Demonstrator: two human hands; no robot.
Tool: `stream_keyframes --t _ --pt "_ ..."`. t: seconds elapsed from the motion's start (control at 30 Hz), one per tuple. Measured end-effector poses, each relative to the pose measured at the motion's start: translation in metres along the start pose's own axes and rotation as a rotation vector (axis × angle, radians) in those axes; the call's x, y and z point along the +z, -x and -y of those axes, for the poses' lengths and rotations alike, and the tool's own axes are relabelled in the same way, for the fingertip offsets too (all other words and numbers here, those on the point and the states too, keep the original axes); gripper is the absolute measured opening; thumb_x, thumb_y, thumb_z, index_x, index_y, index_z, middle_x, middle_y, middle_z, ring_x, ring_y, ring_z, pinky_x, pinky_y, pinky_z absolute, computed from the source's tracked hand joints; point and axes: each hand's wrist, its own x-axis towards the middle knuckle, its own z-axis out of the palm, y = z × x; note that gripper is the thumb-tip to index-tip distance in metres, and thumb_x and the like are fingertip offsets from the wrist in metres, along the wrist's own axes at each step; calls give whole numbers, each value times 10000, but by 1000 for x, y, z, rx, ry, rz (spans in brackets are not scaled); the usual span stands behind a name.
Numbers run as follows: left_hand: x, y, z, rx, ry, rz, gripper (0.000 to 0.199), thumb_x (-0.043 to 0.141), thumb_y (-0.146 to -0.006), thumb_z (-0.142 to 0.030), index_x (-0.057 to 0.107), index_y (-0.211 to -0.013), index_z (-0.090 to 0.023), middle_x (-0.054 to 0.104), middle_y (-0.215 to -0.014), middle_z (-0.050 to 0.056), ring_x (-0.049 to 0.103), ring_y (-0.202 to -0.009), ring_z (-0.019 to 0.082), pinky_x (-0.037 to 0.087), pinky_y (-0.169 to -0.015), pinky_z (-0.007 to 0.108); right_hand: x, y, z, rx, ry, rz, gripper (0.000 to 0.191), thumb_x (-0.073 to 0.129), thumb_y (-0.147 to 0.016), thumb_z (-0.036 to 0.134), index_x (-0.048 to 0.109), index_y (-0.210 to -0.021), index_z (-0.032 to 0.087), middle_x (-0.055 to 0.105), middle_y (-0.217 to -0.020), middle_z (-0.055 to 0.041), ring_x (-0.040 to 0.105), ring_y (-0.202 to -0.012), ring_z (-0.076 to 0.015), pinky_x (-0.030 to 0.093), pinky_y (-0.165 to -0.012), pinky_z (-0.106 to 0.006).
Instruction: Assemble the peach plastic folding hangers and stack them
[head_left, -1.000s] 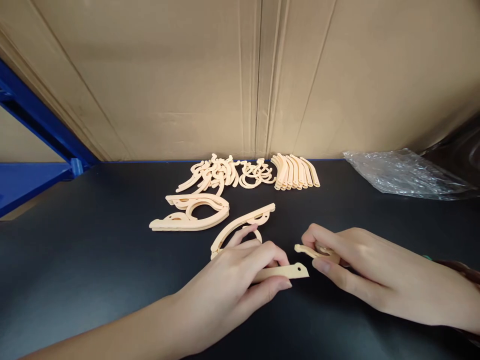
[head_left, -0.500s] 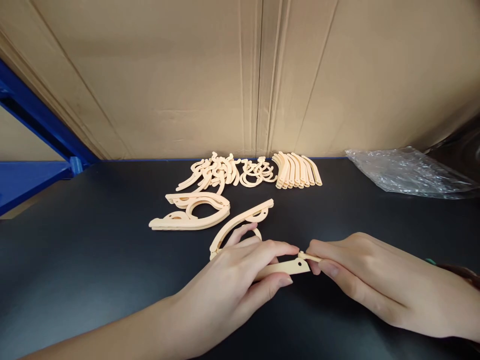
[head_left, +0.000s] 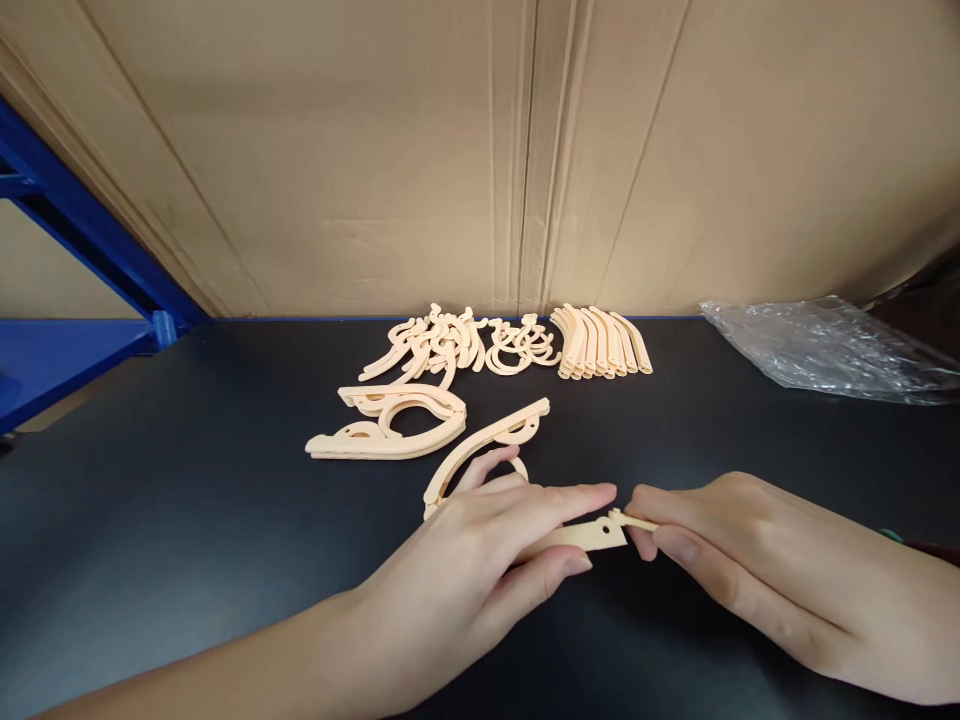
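My left hand (head_left: 472, 560) is closed on a beige plastic hanger arm (head_left: 592, 537), a flat piece with a round hole near its free end. The index finger stretches over the arm while the thumb presses from below. My right hand (head_left: 780, 580) pinches a thin beige piece (head_left: 637, 521); its knobbed tip is right at the arm's end, and the rest is hidden by the fingers. Whether the two parts touch, I cannot tell. Just behind my left hand lies a folding hanger (head_left: 480, 440), partly covered by the fingers.
Beyond it are stacked folding hangers (head_left: 405, 440). Farther back are a heap of loose curved pieces (head_left: 431, 340), several hooks (head_left: 517, 345) and a row of hanger arms (head_left: 600, 342). A clear plastic bag (head_left: 817, 345) lies at the right, before the cardboard wall (head_left: 360, 160). Blue framing (head_left: 82, 210) stands left.
My right hand has shifted slightly right with the thin piece. My left index finger reaches a little farther out over the arm. The whole view has also drifted slightly.
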Motion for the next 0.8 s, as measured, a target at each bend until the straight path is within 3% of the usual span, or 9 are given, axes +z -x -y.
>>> stream_keyframes --t 0.2,0.33,0.57,0.8 --pt "-2 -1 -1 7 28 24 338 480 -1034 -217 527 -1366 -258 707 -1024 -19 601 -852 120 450 -969 284 6 -1 0 -41 19 -2 290 251 -1064 352 439 -869 249 522 -676 50 447 -514 -123 356 -516 -260" --pt "-5 -3 -5 -32 57 65 329 468 -1040 -218 541 -1355 -272 707 -1052 -19 595 -890 130 433 -938 270 9 -2 -1 -79 132 -33 296 243 -1062 329 398 -823 245 501 -654 55 428 -482 -120 317 -487 -274" --pt "-7 -5 -7 -42 89 85 338 491 -1034 -180 560 -1328 -334 720 -973 -90 615 -891 95 212 -1124 290 13 -4 -4 -200 387 -111 252 302 -1016 184 370 -780 244 448 -609 72 358 -440 -114 254 -439 -287" --pt "-8 -3 -6 -51 72 115 304 447 -1048 -215 581 -1313 -281 712 -989 -48 618 -916 109 282 -1092 277 17 -3 -4 -219 450 -136 239 338 -1003 173 350 -777 248 432 -609 83 327 -438 -111 249 -428 -284"
